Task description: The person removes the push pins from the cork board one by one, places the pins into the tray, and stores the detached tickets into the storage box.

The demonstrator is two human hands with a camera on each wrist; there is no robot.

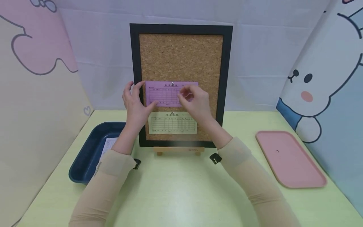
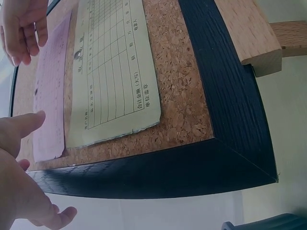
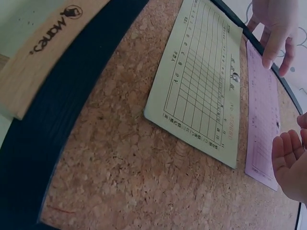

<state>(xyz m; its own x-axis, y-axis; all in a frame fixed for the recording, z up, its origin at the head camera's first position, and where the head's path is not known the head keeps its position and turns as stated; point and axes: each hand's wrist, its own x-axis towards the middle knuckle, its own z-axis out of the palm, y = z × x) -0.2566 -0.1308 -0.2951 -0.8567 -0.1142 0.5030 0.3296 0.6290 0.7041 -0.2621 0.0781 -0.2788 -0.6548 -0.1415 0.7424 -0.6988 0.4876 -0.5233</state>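
Note:
A purple printed form (image 1: 167, 94) is fixed to the cork board (image 1: 181, 56) by a pushpin (image 1: 172, 84) at its top middle. Below it hangs a pale yellow form (image 1: 173, 124), with a pin at its top too. My left hand (image 1: 137, 105) is at the purple form's left edge, thumb and fingers spread apart. My right hand (image 1: 198, 102) is in front of that form's right part, its fingers loosely bent with nothing seen between them. The right wrist view also has the right hand (image 3: 291, 167) beside the purple form (image 3: 261, 120).
A wooden stand (image 1: 178, 149) supports the black-framed board. At the left a dark blue tray (image 1: 82, 164) contains a white paper (image 1: 109, 145), partly hidden by my left arm. On the right lies a pink tray (image 1: 295, 167) with one small pin (image 1: 277, 151).

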